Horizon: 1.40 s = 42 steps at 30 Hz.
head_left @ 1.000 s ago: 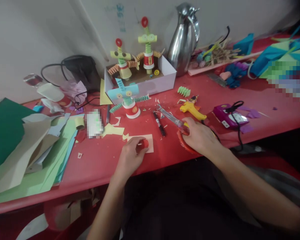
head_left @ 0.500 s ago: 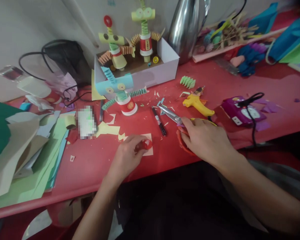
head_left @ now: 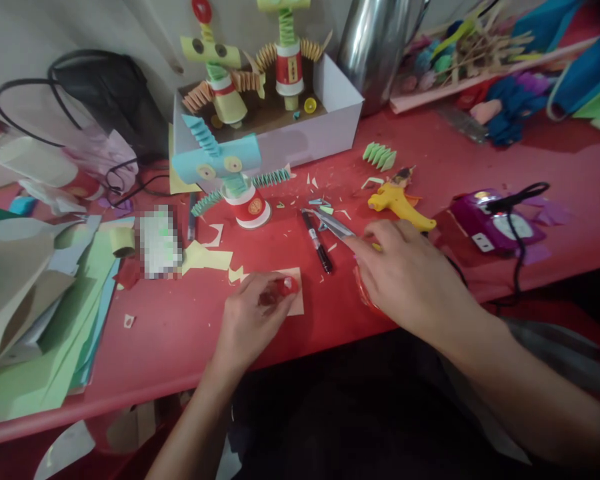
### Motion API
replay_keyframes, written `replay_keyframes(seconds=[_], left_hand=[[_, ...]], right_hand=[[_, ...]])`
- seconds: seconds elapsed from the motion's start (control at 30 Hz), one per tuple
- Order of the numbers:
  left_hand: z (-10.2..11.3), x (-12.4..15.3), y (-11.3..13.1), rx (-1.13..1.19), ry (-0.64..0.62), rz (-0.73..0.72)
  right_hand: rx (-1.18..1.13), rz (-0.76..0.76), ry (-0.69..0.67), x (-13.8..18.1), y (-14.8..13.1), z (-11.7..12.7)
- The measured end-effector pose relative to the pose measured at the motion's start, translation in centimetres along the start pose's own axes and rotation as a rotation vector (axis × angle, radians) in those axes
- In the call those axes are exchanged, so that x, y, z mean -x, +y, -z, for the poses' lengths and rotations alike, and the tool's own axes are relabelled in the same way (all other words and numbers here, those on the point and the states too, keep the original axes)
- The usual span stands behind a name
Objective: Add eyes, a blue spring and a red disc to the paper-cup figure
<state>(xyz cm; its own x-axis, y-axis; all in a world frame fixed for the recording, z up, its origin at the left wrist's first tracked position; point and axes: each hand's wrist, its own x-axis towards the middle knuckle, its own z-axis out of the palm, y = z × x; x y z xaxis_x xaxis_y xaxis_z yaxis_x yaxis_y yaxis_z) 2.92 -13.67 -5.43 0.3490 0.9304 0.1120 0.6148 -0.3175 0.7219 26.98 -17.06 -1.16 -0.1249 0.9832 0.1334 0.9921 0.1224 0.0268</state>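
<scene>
My left hand [head_left: 253, 313] is closed in a pinch around a small red round piece [head_left: 289, 285] with a whitish patch in its middle. The piece is over a square of pale paper [head_left: 296, 305], partly hidden by the fingers. My right hand [head_left: 410, 270] closes on a pair of scissors [head_left: 339, 227], their metal blades pointing away and left and their red handle showing below the palm. Just left of the blades lies a black marker [head_left: 317, 243]. A yellow glue gun [head_left: 400, 207] rests beyond my right hand.
A blue-headed paper figure [head_left: 245, 200] stands before a white box [head_left: 300, 137] holding two similar figures. A steel jug [head_left: 375, 60] is behind. Coloured paper sheets [head_left: 75, 360] pile up at left. A purple power socket [head_left: 495, 223] with a cable sits at right, among paper scraps.
The view has shifted slightly. My right hand has drawn its fingers over the scissors, and the blades have turned a little. My left hand still pinches the red piece above the pale paper.
</scene>
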Motion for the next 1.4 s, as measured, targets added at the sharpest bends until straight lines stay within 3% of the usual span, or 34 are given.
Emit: replay_keyframes(seconds=[0.17, 0.37, 0.43, 0.57, 0.73, 0.97, 1.17, 1.4], left_hand=[[0.0, -0.1, -0.3, 0.087, 0.045, 0.042], [-0.3, 0.3, -0.7, 0.074, 0.041, 0.021], [-0.4, 0.3, -0.7, 0.052, 0.042, 0.01], [-0.4, 0.3, -0.8, 0.023, 0.032, -0.015], [-0.6, 0.1, -0.9, -0.079, 0.031, -0.023], [-0.5, -0.1, -0.8, -0.075, 0.029, 0.005], [-0.3, -0.2, -0.3, -0.018, 0.04, 0.036], [-0.3, -0.1, -0.5, 0.021, 0.043, 0.038]], right_hand=[[-0.041, 0.206, -0.06, -3.8, -1.6, -0.9], [-0.118, 0.129, -0.144, -5.3, -3.2, -1.7], [-0.292, 0.073, -0.099, -5.0, -2.9, -1.5], [-0.862, -0.022, -0.017, -3.9, -1.4, -0.6], [-1.323, 0.017, -0.018, -2.4, 0.1, -0.8], [-1.349, -0.231, 0.274, -1.7, -1.4, -1.8], [-1.295, -0.209, 0.158, -1.6, -1.9, -1.4], [-1.294, -0.166, 0.086, -1.6, -1.9, -2.8]])
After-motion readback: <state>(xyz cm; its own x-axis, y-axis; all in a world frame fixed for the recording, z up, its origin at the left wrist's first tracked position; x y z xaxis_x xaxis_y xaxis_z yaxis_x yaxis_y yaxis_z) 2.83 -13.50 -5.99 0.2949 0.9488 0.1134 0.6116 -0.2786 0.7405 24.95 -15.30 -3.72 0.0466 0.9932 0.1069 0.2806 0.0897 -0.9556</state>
